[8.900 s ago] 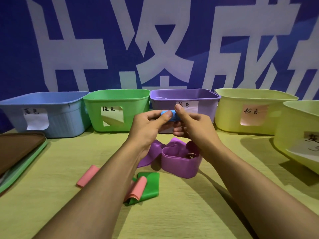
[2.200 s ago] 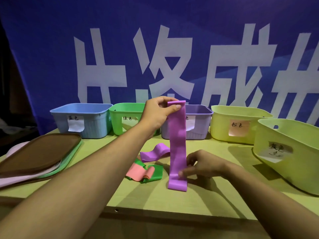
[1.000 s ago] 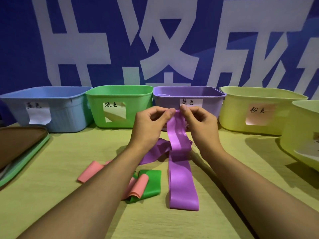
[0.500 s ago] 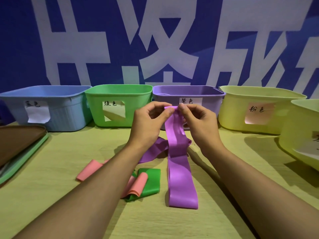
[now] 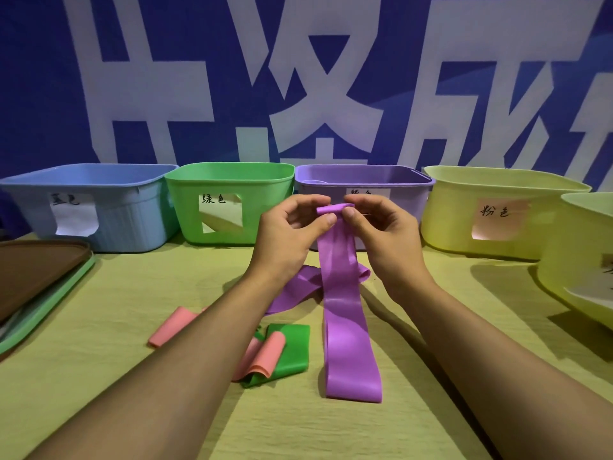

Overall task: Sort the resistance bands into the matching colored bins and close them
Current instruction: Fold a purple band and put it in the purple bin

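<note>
My left hand (image 5: pixel 292 234) and my right hand (image 5: pixel 381 234) pinch the top end of a long purple band (image 5: pixel 345 313), which is curled into a small roll between my fingertips. Its lower end lies flat on the table. A second purple band (image 5: pixel 295 290) lies behind it, partly under my left arm. A green band (image 5: pixel 292 350) and pink bands (image 5: pixel 172 327) lie near my left forearm. Along the back stand the blue bin (image 5: pixel 132 224), green bin (image 5: pixel 229 175), purple bin (image 5: pixel 408 207) and a yellow bin with a pink label (image 5: pixel 447 220).
Another yellow bin (image 5: pixel 577 260) stands at the right edge. Stacked lids, brown on top of green (image 5: pixel 36 273), lie at the left. A blue banner with white characters hangs behind the bins.
The top end of the purple band has been turned over into a small roll between my fingertips. Both hands stay in front of the purple bin.
</note>
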Demonstrator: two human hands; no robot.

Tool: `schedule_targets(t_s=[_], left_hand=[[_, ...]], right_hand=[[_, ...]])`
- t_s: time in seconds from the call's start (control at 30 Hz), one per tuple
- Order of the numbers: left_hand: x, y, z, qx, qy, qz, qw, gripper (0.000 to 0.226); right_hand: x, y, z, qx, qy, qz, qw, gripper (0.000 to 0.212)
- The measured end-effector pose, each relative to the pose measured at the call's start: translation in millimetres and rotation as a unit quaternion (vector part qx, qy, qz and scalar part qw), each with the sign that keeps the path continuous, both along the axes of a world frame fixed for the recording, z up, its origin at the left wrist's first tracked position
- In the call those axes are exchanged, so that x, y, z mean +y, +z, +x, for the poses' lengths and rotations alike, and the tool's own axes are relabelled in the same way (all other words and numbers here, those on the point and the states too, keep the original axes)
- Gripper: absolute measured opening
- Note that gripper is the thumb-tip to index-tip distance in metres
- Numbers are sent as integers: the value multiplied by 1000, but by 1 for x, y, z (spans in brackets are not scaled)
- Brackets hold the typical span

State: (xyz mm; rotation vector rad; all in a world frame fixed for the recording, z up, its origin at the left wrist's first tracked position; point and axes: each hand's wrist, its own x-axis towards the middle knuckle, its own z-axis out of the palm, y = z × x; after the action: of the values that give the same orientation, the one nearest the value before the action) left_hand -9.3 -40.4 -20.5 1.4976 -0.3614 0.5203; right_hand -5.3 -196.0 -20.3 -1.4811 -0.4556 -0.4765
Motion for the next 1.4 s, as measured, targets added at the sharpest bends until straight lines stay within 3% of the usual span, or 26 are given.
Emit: schedule_targets(t_s=[0.23, 0.57, 0.83, 1.2, 1.4], left_hand=[[-4, -1, -1, 78, 1, -16, 997, 20], [-3, -1, 0, 73, 6, -27, 997, 3], [-4, -1, -2, 52, -13, -28, 998, 10], [-4, -3, 0, 49, -34, -25, 998, 15], [-3, -3, 1, 58, -30, -31, 997, 20]], right_hand=[[2, 1, -3, -9, 12, 0, 1000, 19], [3, -2, -1, 33, 4, -2, 999, 17], [4, -3, 0, 107, -38, -12, 993, 57], [4, -2, -2, 100, -24, 0, 995, 38], [3, -5, 4, 87, -11, 6, 996, 16]])
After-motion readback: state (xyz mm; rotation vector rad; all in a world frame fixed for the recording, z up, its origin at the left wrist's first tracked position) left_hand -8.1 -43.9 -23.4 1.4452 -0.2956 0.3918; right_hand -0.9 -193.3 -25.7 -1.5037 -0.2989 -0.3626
